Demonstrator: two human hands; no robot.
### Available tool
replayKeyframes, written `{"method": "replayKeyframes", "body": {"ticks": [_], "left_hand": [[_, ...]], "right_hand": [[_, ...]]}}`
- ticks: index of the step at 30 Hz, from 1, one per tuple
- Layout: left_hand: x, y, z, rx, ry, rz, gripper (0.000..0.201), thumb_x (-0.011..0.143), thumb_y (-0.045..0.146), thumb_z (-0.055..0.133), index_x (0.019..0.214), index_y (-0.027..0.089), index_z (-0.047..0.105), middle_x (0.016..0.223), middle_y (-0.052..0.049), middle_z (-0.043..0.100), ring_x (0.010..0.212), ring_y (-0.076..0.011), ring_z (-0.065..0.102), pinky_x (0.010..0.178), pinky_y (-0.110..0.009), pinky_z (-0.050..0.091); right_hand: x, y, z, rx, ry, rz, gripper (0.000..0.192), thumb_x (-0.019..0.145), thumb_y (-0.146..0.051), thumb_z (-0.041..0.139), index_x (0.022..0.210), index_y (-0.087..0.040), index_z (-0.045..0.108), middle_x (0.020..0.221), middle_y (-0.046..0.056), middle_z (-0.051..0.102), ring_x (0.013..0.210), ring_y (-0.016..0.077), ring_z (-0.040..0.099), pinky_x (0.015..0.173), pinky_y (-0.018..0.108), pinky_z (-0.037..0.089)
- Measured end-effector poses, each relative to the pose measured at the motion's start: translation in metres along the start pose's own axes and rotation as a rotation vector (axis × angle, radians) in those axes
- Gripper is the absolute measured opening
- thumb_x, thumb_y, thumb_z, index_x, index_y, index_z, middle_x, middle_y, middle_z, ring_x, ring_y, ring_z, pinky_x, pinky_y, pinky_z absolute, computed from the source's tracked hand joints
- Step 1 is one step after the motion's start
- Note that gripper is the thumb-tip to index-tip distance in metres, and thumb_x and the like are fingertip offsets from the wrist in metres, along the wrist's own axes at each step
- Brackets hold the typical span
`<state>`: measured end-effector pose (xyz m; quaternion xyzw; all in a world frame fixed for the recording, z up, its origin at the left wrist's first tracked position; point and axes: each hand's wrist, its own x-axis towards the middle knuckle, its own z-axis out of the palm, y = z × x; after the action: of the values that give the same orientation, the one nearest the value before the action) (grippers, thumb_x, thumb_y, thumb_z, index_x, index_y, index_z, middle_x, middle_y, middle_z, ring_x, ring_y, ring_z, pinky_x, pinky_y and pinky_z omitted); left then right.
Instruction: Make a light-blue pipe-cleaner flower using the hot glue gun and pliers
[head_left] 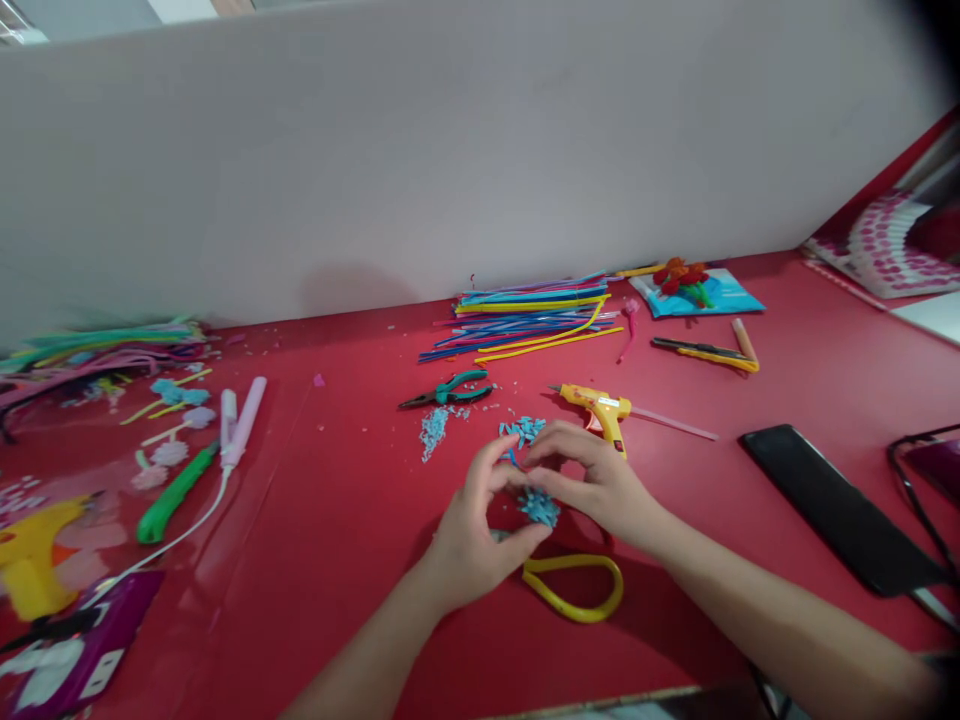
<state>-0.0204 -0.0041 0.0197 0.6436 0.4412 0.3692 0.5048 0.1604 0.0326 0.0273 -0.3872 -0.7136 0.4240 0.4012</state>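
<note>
My left hand (486, 530) curls round a small light-blue cluster of petal-like pieces (540, 507), its thumb along the near side. From the right, my right hand (596, 475) bends its fingers onto the top of the same cluster, which looks like a flower made of cut pipe-cleaner bits. Its underside is hidden by my fingers. Just beyond my fingertips lies a loose heap of blue cut pieces (525, 430). A yellow loop handle (577, 590) rests on the table below my hands; what it joins is hidden.
On the red table (337, 500) lie pliers (450, 390), blue clippings (433, 432), a yellow glue gun (604, 408) and a bundle of pipe cleaners (532, 315). A phone (836, 505) lies right. Left are a green cutter (176, 495), a pink corded tool (244, 425) and another glue gun (37, 550).
</note>
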Motion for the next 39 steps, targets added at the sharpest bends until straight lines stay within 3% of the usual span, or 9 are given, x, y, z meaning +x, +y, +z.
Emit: {"method": "replayKeyframes", "body": {"ticks": [3, 7, 13, 17, 22, 25, 29, 34, 39], "left_hand": [[-0.001, 0.002, 0.004, 0.117, -0.033, 0.005, 0.078, 0.077, 0.016, 0.067, 0.141, 0.030, 0.025, 0.122, -0.007, 0.061, 0.109, -0.0218, 0.060, 0.091, -0.033, 0.048], [-0.001, 0.003, 0.005, 0.252, 0.000, 0.009, 0.077, 0.078, 0.016, 0.065, 0.142, 0.031, 0.025, 0.114, -0.006, 0.063, 0.101, -0.0209, 0.062, 0.089, -0.036, 0.048], [0.007, 0.003, -0.004, 0.301, 0.093, 0.068, 0.071, 0.077, 0.019, 0.066, 0.138, 0.031, 0.031, 0.100, -0.002, 0.064, 0.091, -0.0183, 0.062, 0.086, -0.034, 0.048], [0.021, 0.003, -0.029, 0.115, 0.330, -0.022, 0.060, 0.075, 0.024, 0.070, 0.128, 0.024, 0.042, 0.089, 0.001, 0.061, 0.074, -0.0138, 0.063, 0.076, -0.029, 0.049], [0.032, 0.001, -0.061, -0.312, 0.603, -0.095, 0.039, 0.074, 0.028, 0.071, 0.107, 0.019, 0.053, 0.077, 0.003, 0.060, 0.059, -0.0108, 0.062, 0.055, -0.021, 0.045], [0.031, 0.004, -0.065, -0.458, 0.543, -0.101, 0.040, 0.070, 0.024, 0.074, 0.106, 0.017, 0.056, 0.076, 0.003, 0.062, 0.063, -0.0115, 0.064, 0.058, -0.020, 0.047], [0.025, 0.017, -0.063, -0.493, 0.459, -0.095, 0.043, 0.069, 0.020, 0.076, 0.108, 0.017, 0.060, 0.079, 0.001, 0.065, 0.069, -0.0122, 0.065, 0.069, -0.021, 0.051], [0.016, 0.031, -0.062, -0.452, 0.456, -0.068, 0.040, 0.068, 0.022, 0.077, 0.106, 0.017, 0.065, 0.080, -0.001, 0.066, 0.063, -0.0101, 0.060, 0.060, -0.018, 0.050], [0.008, 0.032, -0.053, -0.506, 0.472, -0.086, 0.036, 0.068, 0.025, 0.078, 0.102, 0.017, 0.067, 0.075, -0.002, 0.067, 0.061, -0.0098, 0.059, 0.057, -0.017, 0.049]], "right_hand": [[-0.001, -0.007, 0.003, -0.179, 0.026, -0.089, 0.003, 0.081, -0.019, 0.064, 0.082, -0.019, 0.062, 0.084, 0.004, 0.061, 0.080, 0.0169, 0.057, 0.074, 0.031, 0.045], [-0.004, -0.013, 0.006, -0.334, 0.039, -0.196, 0.009, 0.085, -0.013, 0.055, 0.079, -0.020, 0.060, 0.082, 0.005, 0.062, 0.080, 0.0187, 0.054, 0.075, 0.034, 0.042], [-0.001, -0.016, -0.011, 0.092, 0.110, 0.011, 0.015, 0.092, -0.026, 0.047, 0.078, -0.021, 0.051, 0.078, 0.001, 0.054, 0.074, 0.0152, 0.051, 0.068, 0.029, 0.042], [-0.001, -0.006, -0.039, 0.179, 0.250, 0.041, 0.028, 0.098, -0.032, 0.030, 0.075, -0.023, 0.042, 0.076, 0.000, 0.049, 0.072, 0.0139, 0.048, 0.069, 0.029, 0.042], [-0.011, 0.016, -0.062, 0.140, 0.294, 0.134, 0.041, 0.097, -0.040, 0.034, 0.060, -0.022, 0.034, 0.056, -0.004, 0.037, 0.054, 0.0112, 0.038, 0.054, 0.026, 0.034], [-0.016, 0.027, -0.058, 0.046, 0.205, 0.204, 0.045, 0.092, -0.042, 0.045, 0.053, -0.021, 0.036, 0.048, -0.006, 0.034, 0.045, 0.0091, 0.032, 0.046, 0.025, 0.027], [-0.016, 0.034, -0.049, -0.073, -0.020, 0.210, 0.015, 0.069, -0.026, 0.072, 0.074, -0.019, 0.060, 0.068, -0.002, 0.060, 0.058, 0.0109, 0.052, 0.054, 0.023, 0.038], [-0.007, 0.041, -0.064, -0.256, -0.048, 0.249, 0.021, 0.084, -0.029, 0.053, 0.066, -0.020, 0.057, 0.052, -0.003, 0.055, 0.049, 0.0121, 0.050, 0.052, 0.025, 0.038], [0.001, 0.044, -0.075, -0.365, -0.016, 0.221, 0.014, 0.084, -0.022, 0.049, 0.091, -0.020, 0.060, 0.078, 0.001, 0.066, 0.061, 0.0123, 0.057, 0.057, 0.024, 0.040]]}}
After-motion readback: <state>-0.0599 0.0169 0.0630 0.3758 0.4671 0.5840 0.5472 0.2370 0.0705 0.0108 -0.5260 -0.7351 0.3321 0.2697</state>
